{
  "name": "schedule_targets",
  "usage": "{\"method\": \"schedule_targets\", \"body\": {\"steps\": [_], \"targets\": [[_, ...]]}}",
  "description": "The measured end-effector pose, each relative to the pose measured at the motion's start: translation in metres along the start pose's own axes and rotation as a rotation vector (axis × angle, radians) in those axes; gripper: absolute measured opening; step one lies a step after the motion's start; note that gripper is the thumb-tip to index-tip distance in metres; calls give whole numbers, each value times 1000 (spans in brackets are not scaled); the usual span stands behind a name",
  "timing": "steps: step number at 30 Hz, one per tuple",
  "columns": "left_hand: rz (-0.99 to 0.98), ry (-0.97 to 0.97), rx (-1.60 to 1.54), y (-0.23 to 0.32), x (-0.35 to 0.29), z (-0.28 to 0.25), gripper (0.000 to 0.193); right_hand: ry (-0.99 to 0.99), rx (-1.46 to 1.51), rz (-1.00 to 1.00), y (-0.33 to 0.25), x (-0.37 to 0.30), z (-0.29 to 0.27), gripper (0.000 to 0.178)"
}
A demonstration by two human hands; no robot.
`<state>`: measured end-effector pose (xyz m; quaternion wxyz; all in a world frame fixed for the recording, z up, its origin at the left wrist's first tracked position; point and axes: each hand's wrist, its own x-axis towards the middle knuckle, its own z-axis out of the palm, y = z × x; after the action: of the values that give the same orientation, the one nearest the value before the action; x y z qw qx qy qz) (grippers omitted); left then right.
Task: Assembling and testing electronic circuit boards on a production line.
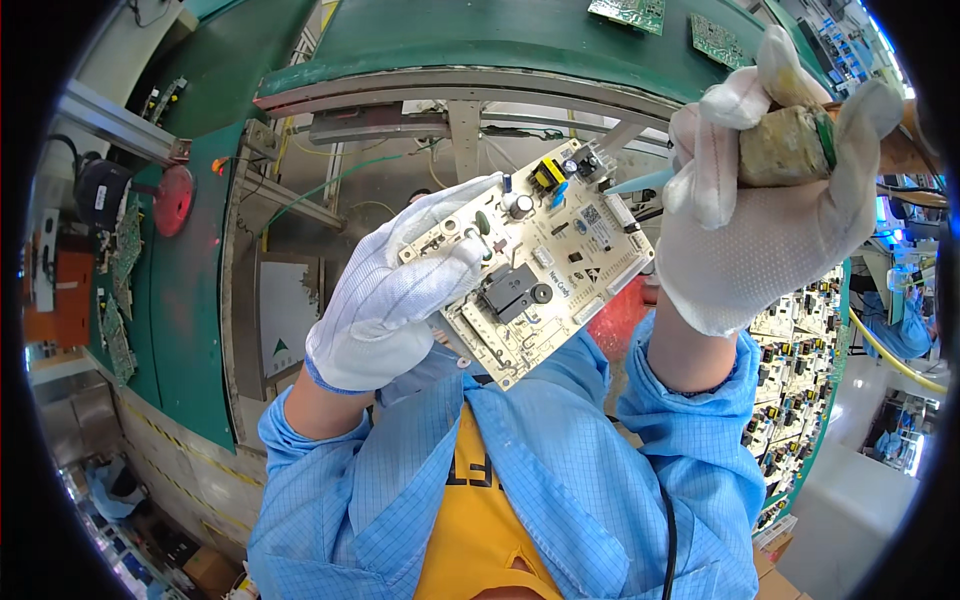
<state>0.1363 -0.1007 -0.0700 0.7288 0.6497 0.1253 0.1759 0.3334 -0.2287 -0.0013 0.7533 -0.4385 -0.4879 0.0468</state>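
Note:
My left hand (400, 285), in a white striped glove, grips a cream circuit board (555, 265) by its left edge, with the thumb over the face. The board is tilted and carries a black relay, a yellow transformer, capacitors and white connectors. My right hand (755, 230), in a white dotted glove, is raised at the board's upper right. Its fingers wrap round a tool bound in worn yellowish tape (785, 148). A pale blue tapered tip (642, 183) runs from that hand to the board's upper right corner; whether it touches I cannot tell.
A green-topped bench (480, 45) with a metal edge lies ahead, bearing green circuit boards (630, 12). To the left is another green bench (180, 300) with a red disc (173, 200) above it. Rows of cream boards (795, 370) stand at right. A yellow hose (890, 358) curves there.

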Motion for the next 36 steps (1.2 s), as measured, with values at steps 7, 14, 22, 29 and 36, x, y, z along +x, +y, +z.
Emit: {"method": "schedule_targets", "body": {"steps": [7, 14, 22, 29, 36], "targets": [[-33, 1, -34, 6, -4, 2, 46, 230, -4, 133, -5, 2, 21, 57], [-132, 26, -316, 9, -3, 6, 48, 156, -142, 30, -6, 0, 18, 64], [-110, -40, -346, -5, -3, -5, 66, 124, -122, 67, -11, 1, 21, 68], [-127, 75, -387, 1, -2, -2, 56, -105, 224, 143, -13, -3, 3, 60], [-109, 73, -472, -6, -4, -3, 51, 129, 72, 148, -16, -9, 12, 61]]}}
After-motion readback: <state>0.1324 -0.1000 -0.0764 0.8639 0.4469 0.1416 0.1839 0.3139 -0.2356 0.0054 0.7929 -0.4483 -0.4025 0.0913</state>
